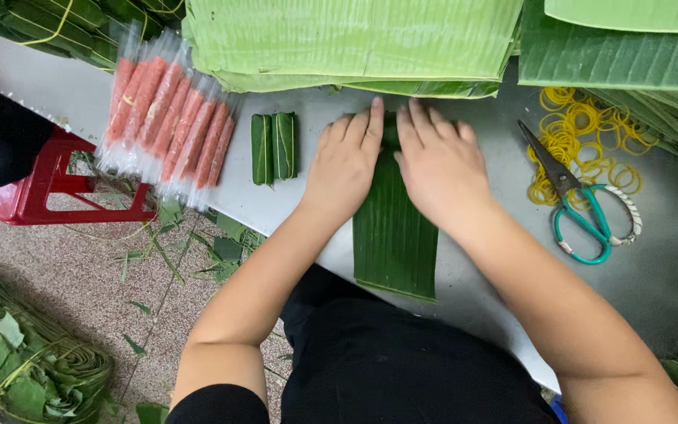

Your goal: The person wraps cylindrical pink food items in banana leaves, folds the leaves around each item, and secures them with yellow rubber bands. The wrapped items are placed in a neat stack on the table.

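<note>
While both hands, left hand [344,161] & right hand [439,161], press flat, grip spread, on 1 leaf strip [394,235], 2 wrapped rolls [274,148] nearby

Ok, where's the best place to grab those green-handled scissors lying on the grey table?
Take the green-handled scissors by the looped handles, coming from the near table edge. The loops face the person; the blades point away over the yellow rubber bands. The right hand is nearest.

From my feed I see a pale grey metal desk [668,290] running diagonally across the view under soft, even light. Beside its left edge stands a red plastic stool [49,192] on a speckled pinkish-grey floor [64,267] strewn with green leaf scraps [221,251]. A tied bundle of leaf trimmings [25,361] lies on the floor at lower left.
</note>
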